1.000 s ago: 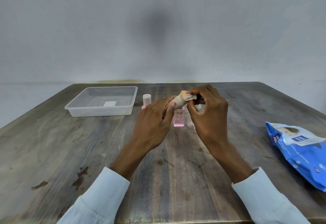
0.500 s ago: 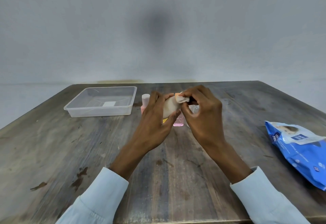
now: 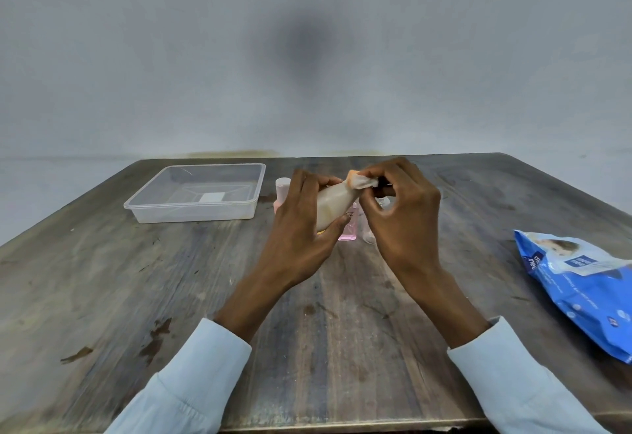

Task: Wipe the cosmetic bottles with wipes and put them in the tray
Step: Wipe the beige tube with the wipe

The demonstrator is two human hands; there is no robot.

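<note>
Hidden parts: the cream, cone-shaped plastic bottle [image 3: 333, 206] is partly covered by the left hand's fingers; its lower end is out of sight behind the palm, and its orange cap shows only as a sliver under the wipe.
Behind the hands: a square pink liquid bottle [image 3: 349, 228] and a small clear bottle [image 3: 371, 228] stand on the table, both mostly blocked; a label on the pink one is too cut off to read. A pale pink cylindrical bottle with a white cap [image 3: 281, 191] stands just left of the left hand, half hidden.
Cut off: the blue plastic pack of wipes [image 3: 581, 283] runs out of the frame at the right edge.
Left hand [image 3: 301, 228]: curled round the cream bottle, holding it tilted above the table, cap end up and to the right.
Right hand [image 3: 403, 214]: fingertips pinch the crumpled white wipe [image 3: 362, 181] against the cap end; other fingers are bent.
Bottle relative to the hands: between them, body in the left, top at the right hand's fingertips.
Tray: the clear rectangular plastic tray [image 3: 196, 214] sits far left on the dark wooden table [image 3: 136, 297], well apart from the held bottle.
</note>
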